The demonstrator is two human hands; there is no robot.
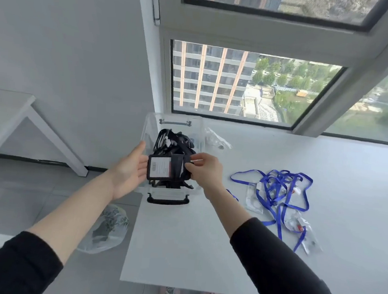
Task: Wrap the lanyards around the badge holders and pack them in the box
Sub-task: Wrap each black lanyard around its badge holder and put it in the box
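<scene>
The badge holder (161, 168) lies between my hands, its long axis running from one hand to the other, just above the box (173, 191). My right hand (206, 171) pinches its wrapped end; my left hand (128, 172) rests flat against the other end, fingers straight.

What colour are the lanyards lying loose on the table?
The loose lanyards are blue, shown in the head view, tangled over clear badge holders.
</scene>
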